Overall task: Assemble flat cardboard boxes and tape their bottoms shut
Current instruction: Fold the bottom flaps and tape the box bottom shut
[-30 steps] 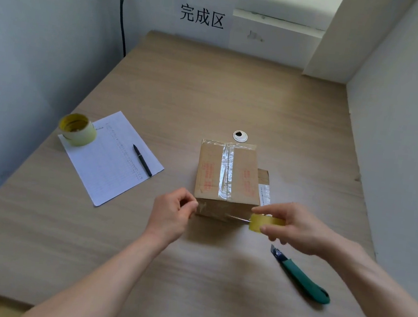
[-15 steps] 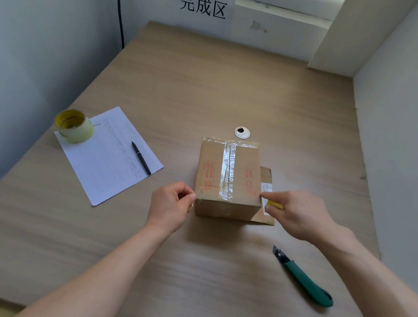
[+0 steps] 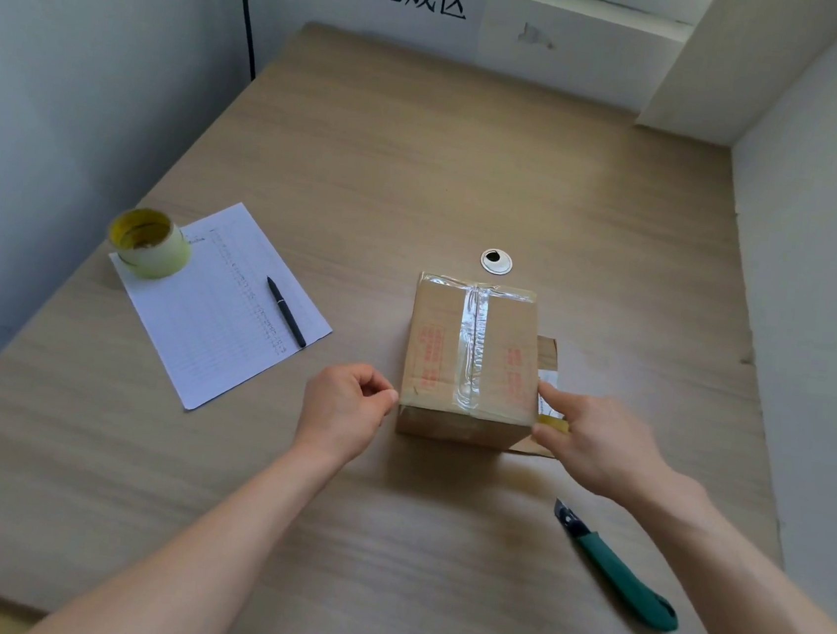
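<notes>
A small cardboard box point(image 3: 472, 353) stands on the wooden table point(image 3: 422, 162), its upper face sealed down the middle with clear tape point(image 3: 473, 345). My left hand point(image 3: 344, 412) sits at the box's near left corner, thumb and forefinger pinched together at the edge. My right hand point(image 3: 594, 438) is at the near right corner and grips a small yellow tape roll point(image 3: 552, 424), mostly hidden under the fingers. Its forefinger lies along the box's right side. A loose flap point(image 3: 549, 354) sticks out to the right behind my right hand.
A larger yellow tape roll point(image 3: 149, 243) rests on a printed sheet point(image 3: 221, 306) at the left, with a black pen point(image 3: 287, 311) on it. A green utility knife point(image 3: 619, 570) lies near right. A round cable grommet point(image 3: 496, 261) sits behind the box. Walls close in left, right and back.
My right hand has carried the small tape roll from the front of the box round to its right side. My left hand has stayed at the near left corner.
</notes>
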Motion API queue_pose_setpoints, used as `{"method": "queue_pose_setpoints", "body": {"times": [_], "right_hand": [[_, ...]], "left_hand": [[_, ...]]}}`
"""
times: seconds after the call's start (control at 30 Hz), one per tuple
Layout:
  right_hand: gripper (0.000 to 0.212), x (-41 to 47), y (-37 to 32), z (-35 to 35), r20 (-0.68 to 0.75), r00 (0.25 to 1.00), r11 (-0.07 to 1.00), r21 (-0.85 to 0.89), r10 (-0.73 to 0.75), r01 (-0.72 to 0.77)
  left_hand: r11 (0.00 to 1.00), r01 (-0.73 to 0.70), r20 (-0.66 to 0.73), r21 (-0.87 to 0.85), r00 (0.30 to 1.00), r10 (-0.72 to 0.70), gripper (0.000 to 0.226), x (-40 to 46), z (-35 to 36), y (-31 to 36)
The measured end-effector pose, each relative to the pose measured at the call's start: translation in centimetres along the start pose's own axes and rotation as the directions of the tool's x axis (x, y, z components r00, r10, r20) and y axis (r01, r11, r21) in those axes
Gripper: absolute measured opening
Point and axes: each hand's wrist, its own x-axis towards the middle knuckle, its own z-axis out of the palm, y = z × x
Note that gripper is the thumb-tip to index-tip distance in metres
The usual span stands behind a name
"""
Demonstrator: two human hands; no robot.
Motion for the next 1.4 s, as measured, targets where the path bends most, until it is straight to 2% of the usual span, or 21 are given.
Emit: {"method": "queue_pose_setpoints", "body": {"times": [0.1, 0.3, 0.33, 0.37, 0.4, 0.43, 0.5, 0.53, 0.57, 0.63, 0.67, 0.73, 0.8, 0.87, 1.0, 1.07, 1.17, 1.23, 1.3, 1.4], "right_hand": [[0.056, 0.3, 0.1, 0.0, 0.014, 1.0, 0.999, 0.032, 0.007, -0.007], [0.052, 0.6, 0.4, 0.4, 0.054, 0.998, 0.994, 0.107, 0.017, -0.023], [0.053, 0.7, 0.5, 0.4, 0.06, 0.998, 0.993, 0.117, 0.015, -0.022], [0.053, 0.8, 0.5, 0.4, 0.061, 0.998, 0.992, 0.122, 0.011, -0.018], [0.053, 0.9, 0.6, 0.3, 0.059, 0.998, 0.992, 0.125, 0.006, -0.013], [0.052, 1.0, 0.6, 0.3, 0.057, 0.998, 0.992, 0.126, -0.002, -0.005], [0.052, 1.0, 0.8, 0.3, 0.056, 0.998, 0.992, 0.123, -0.026, 0.019], [0.052, 1.1, 0.8, 0.4, 0.057, 0.998, 0.993, 0.118, -0.036, 0.029], [0.052, 1.1, 0.9, 0.4, 0.057, 0.997, 0.993, 0.112, -0.043, 0.036], [0.052, 1.3, 1.0, 0.4, 0.059, 0.997, 0.993, 0.103, -0.057, 0.051], [0.052, 1.4, 1.1, 0.5, 0.06, 0.996, 0.993, 0.101, -0.067, 0.06], [0.05, 1.5, 1.2, 0.6, 0.059, 0.994, 0.991, 0.099, -0.093, 0.086], [0.048, 1.9, 1.4, 0.7, 0.064, 0.991, 0.987, 0.113, -0.121, 0.113], [0.047, 2.1, 1.6, 0.8, 0.073, 0.986, 0.98, 0.142, -0.15, 0.138], [0.048, 2.2, 2.1, 0.7, 0.084, 0.977, 0.973, 0.141, -0.194, 0.181], [0.051, 2.2, 2.2, 0.6, 0.081, 0.977, 0.971, 0.155, -0.197, 0.183], [0.05, 2.2, 2.0, 0.5, 0.083, 0.97, 0.968, 0.127, -0.227, 0.216], [0.048, 2.1, 1.8, 0.6, 0.077, 0.967, 0.968, 0.084, -0.244, 0.238], [0.046, 2.0, 1.6, 0.9, 0.056, 0.965, 0.966, 0.056, -0.257, 0.254], [0.051, 1.3, 1.5, 1.2, 0.038, 0.97, 0.969, 0.066, -0.24, 0.238]], "left_hand": [[1.0, 0.013, 0.01, -0.005, 1.0, -0.013, 0.018, 0.2, 0.1, -0.1], [0.982, 0.15, 0.095, -0.116, 0.986, -0.139, 0.016, 0.9, 0.8, 0.0], [0.993, 0.117, 0.091, -0.022, 0.989, -0.115, 0.013, 1.0, 0.9, 0.1], [0.988, 0.048, 0.073, 0.15, 0.996, -0.059, 0.012, 1.2, 1.0, 0.2], [0.941, -0.025, 0.054, 0.337, 0.999, 0.007, 0.024, 1.2, 1.1, 0.2], [0.895, -0.1, 0.048, 0.435, 0.995, 0.087, 0.04, 1.3, 1.1, 0.1], [0.875, -0.264, 0.081, 0.407, 0.964, 0.254, 0.058, 1.6, 0.9, 0.1], [0.841, -0.395, 0.156, 0.371, 0.919, 0.363, 0.064, 2.0, 0.9, 0.1], [0.765, -0.525, 0.273, 0.372, 0.85, 0.451, 0.069, 2.4, 1.2, -0.1], [0.553, -0.713, 0.523, 0.43, 0.696, 0.491, 0.075, 3.3, 1.8, 0.0], [0.461, -0.766, 0.593, 0.448, 0.64, 0.489, 0.078, 3.9, 2.0, 0.2], [0.313, -0.851, 0.631, 0.421, 0.523, 0.573, 0.078, 4.8, 2.2, 0.9], [0.195, -0.901, 0.595, 0.387, 0.406, 0.693, 0.07, 5.7, 2.5, 0.9], [0.143, -0.914, 0.567, 0.38, 0.352, 0.744, 0.069, 6.4, 2.7, 0.3], [0.159, -0.913, 0.525, 0.376, 0.352, 0.775, 0.074, 6.8, 3.2, -0.5], [0.184, -0.892, 0.533, 0.413, 0.4, 0.745, 0.081, 6.5, 3.1, -0.3], [0.152, -0.836, 0.597, 0.527, 0.492, 0.634, 0.103, 5.7, 2.5, 1.2], [0.141, -0.816, 0.616, 0.56, 0.524, 0.588, 0.111, 5.2, 3.0, 3.4], [0.146, -0.823, 0.631, 0.548, 0.522, 0.573, 0.103, 4.4, 4.6, 5.7], [0.177, -0.848, 0.719, 0.5, 0.52, 0.462, 0.091, 3.6, 7.4, 7.3]]}}
